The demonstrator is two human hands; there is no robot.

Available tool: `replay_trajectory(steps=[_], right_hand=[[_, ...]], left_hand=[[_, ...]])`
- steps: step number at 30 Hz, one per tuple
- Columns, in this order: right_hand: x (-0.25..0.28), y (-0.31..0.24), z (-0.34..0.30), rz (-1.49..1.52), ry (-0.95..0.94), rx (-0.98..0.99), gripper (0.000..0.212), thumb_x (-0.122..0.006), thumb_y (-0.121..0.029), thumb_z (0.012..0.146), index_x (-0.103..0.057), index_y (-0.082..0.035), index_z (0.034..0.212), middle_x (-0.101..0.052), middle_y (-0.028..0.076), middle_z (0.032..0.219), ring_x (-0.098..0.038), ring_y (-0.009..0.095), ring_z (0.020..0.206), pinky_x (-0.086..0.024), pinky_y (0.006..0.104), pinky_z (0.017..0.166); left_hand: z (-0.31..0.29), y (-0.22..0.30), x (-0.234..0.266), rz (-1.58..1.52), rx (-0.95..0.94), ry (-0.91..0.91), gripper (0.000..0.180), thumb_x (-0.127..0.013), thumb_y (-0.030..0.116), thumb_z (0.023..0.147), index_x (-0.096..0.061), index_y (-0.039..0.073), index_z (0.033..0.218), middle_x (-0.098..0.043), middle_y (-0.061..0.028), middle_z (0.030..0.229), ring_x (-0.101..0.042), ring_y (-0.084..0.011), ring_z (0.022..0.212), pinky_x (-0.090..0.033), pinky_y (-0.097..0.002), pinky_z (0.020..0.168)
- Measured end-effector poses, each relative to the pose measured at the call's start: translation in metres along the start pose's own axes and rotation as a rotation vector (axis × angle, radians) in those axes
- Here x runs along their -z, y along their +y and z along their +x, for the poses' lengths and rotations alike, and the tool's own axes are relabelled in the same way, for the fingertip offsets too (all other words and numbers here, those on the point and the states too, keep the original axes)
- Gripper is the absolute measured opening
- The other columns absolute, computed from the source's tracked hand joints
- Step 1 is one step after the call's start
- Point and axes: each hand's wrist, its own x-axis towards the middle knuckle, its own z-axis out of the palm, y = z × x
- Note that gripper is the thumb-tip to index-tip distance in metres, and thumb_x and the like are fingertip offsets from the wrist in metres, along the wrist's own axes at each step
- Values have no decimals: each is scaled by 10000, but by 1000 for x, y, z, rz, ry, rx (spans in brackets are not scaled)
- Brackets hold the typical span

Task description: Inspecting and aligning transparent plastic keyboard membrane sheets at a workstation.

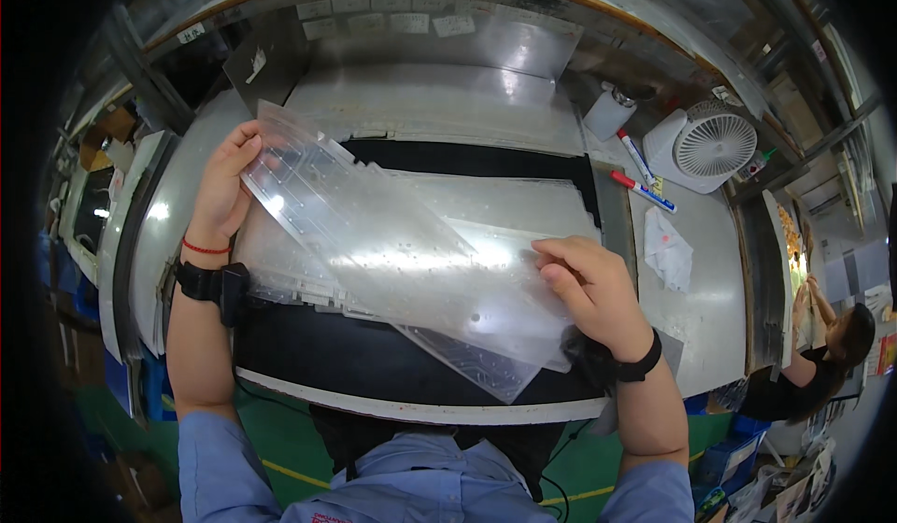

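Clear plastic sheets with fine printed lines (383, 233) lie slantwise in front of me, above a stack of similar translucent sheets (528, 205). At the far left corner, my left hand (227, 179) pinches them between thumb and fingers. My right hand (593, 289) closes on the sheet edge at the right, its thumb and fingertips near each other. One sheet corner (509, 383) sticks out toward me below the others. Glare hides part of the overlap, so I cannot tell how many sheets are held. Under the stack is a black mat (308, 350).
To the right are a white fan (715, 145), a white bottle (609, 114), a red-and-blue marker (645, 191), another marker (635, 154) and a crumpled white cloth (667, 247). Metal panels (523, 42) stand at the back. A co-worker (822, 360) is at the far right.
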Motion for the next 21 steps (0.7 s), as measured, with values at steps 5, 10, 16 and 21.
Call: replay_trajectory(steps=[5,10,16,21], right_hand=[[6,7,-4,347,-39,-275,262,-648,-162,943,-681,-18,1159,-690,75,868,-617,129,737,-471,258,683],[4,24,-2,180,96,-191,202,-653,-118,918,-698,-12,1084,-663,66,883,-579,134,735,-440,249,664],[15,32,4,75,317,-220,159,-646,-80,914,-696,-13,1049,-608,49,868,-561,121,774,-427,247,685],[26,52,4,180,460,-249,145,-645,-74,938,-691,-4,1058,-627,7,914,-552,79,798,-436,226,728]], left_hand=[[6,-5,16,-112,-63,126,232,-504,103,1014,-561,25,1225,-680,-70,1118,-641,-110,887,-524,-229,811],[4,0,2,-51,10,93,238,-506,93,1008,-566,25,1227,-681,-71,1116,-645,-116,881,-524,-234,804],[-2,9,-5,94,92,11,204,-522,96,1005,-596,22,1180,-686,-18,1012,-623,-74,841,-514,-218,779],[-8,11,-16,197,119,-3,222,-550,108,991,-635,7,1169,-697,-18,954,-595,-52,748,-477,-187,658]])
